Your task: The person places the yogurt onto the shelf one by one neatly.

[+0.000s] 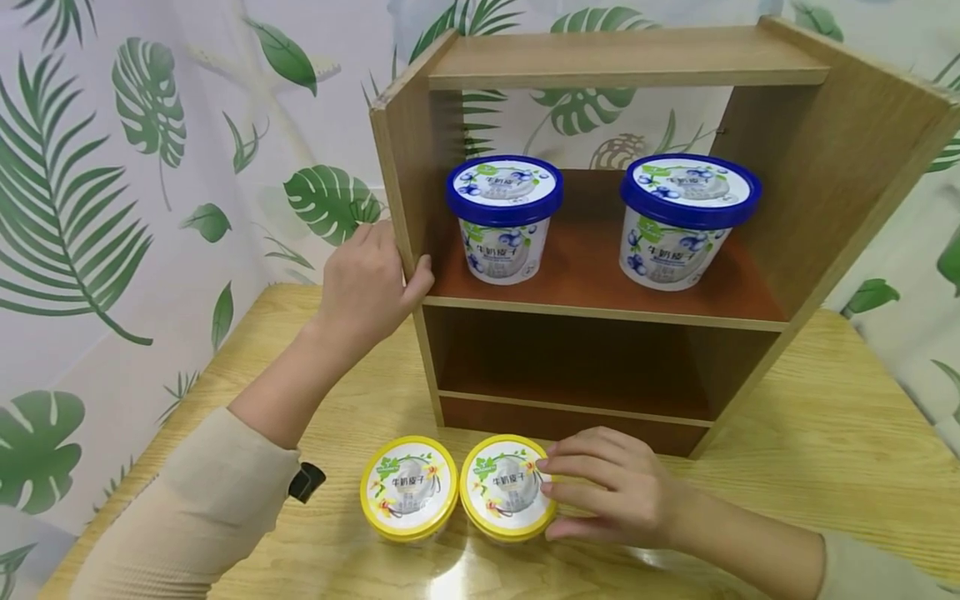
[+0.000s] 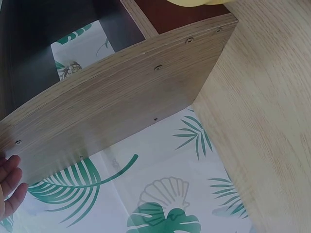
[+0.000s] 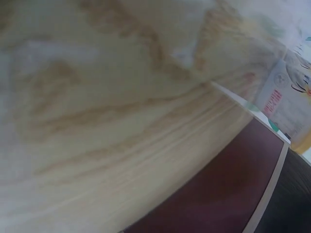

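My left hand grips the left side panel of a small wooden shelf, thumb over the front edge. Its fingers lie against the panel's outer face in the left wrist view. Two yellow-lidded tubs stand side by side on the table before the shelf, a left tub and a right tub. Over the right rim of the right tub reaches my right hand, fingers lightly bent, fingertips at the lid and thumb low beside it. The right tub's printed wall shows at the right wrist view's edge.
On the upper board stand two blue-lidded tubs, one at left and one at right. The lower compartment is dark inside. Leaf-patterned wall covering rises behind the wooden table.
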`<state>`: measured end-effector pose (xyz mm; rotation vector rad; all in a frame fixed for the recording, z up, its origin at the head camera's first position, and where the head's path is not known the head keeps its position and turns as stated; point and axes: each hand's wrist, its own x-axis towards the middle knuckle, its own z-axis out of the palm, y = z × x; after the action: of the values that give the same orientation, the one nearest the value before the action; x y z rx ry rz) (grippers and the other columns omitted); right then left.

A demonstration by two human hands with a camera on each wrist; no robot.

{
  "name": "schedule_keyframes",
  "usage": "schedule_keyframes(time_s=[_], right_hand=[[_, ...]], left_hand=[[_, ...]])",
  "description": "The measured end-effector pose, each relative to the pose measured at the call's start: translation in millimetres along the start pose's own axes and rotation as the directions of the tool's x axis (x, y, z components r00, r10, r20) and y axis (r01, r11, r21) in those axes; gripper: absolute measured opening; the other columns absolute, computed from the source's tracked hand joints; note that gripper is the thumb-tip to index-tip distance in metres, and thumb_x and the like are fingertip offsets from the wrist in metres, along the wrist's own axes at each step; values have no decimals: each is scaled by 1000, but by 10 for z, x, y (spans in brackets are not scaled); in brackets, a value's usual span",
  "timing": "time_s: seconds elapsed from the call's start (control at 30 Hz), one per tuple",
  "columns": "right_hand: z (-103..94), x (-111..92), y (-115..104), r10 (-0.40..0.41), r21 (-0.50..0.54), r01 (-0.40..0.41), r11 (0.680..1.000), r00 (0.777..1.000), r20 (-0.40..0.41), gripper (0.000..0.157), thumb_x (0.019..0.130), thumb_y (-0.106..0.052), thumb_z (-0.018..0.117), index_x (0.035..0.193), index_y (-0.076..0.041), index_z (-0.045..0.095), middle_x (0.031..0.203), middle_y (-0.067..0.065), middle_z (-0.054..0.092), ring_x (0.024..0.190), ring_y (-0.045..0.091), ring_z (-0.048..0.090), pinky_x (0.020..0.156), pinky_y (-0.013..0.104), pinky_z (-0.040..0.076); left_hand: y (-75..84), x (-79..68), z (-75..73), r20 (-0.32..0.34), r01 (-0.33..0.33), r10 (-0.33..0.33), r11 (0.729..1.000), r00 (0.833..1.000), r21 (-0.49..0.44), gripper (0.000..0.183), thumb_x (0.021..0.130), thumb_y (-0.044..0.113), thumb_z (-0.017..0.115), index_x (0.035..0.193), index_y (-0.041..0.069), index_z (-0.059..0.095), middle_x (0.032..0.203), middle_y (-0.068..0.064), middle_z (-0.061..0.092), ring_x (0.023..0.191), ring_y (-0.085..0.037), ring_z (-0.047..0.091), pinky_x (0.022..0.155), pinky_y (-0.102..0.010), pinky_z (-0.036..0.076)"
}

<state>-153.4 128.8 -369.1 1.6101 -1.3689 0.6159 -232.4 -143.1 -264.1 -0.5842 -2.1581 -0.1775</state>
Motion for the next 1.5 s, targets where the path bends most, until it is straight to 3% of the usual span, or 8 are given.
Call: schedule_keyframes(time_s=[1.1, 1.5], right_hand=[[153, -346, -197, 105, 35, -108, 994, 991, 79, 31, 81, -38, 71, 82, -7, 69, 89, 9, 70, 79, 24, 66, 71, 34, 54], [250, -468, -203, 202, 77, -216, 973, 967, 152, 39, 75, -38, 77, 87, -5, 62, 96, 10, 65, 88, 26, 61, 82, 31, 51]], left_hand=[[28, -19, 24, -1, -10, 10, 1000, 1000, -12, 34, 86, 24, 56, 95, -9, 56, 76, -19, 62, 72, -32, 59, 59, -41, 52], [11, -6, -2, 14, 33, -33, 999, 999, -9, 35, 86, 25, 57, 95, -9, 55, 76, -20, 62, 73, -33, 59, 58, -42, 52]])
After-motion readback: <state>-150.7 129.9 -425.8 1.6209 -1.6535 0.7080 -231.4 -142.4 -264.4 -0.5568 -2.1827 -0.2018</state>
